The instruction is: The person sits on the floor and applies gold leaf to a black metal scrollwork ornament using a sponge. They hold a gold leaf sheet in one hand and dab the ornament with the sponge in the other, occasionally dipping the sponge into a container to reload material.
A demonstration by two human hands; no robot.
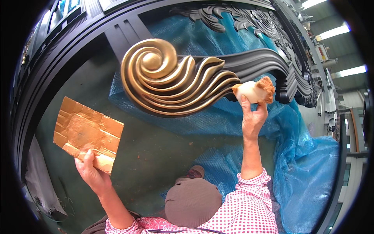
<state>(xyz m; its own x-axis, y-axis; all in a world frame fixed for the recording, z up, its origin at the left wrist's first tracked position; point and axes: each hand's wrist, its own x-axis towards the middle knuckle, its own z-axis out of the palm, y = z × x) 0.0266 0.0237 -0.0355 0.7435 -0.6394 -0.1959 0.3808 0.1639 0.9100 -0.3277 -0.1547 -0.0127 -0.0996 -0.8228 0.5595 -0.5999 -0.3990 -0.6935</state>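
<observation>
- Left hand pinches a creased, shiny gold card.
- Right hand grips a white sponge with orangey edges.
- Curly black scroll has gold ridges.

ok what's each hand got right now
Left hand: closed, holding the gold card by its lower edge.
Right hand: closed, holding the sponge by the scroll.

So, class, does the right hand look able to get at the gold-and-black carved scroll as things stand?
Probably yes: the right hand holds a sponge-like wad at the right end of the carved scroll, and nothing visible blocks the way between them.
</observation>
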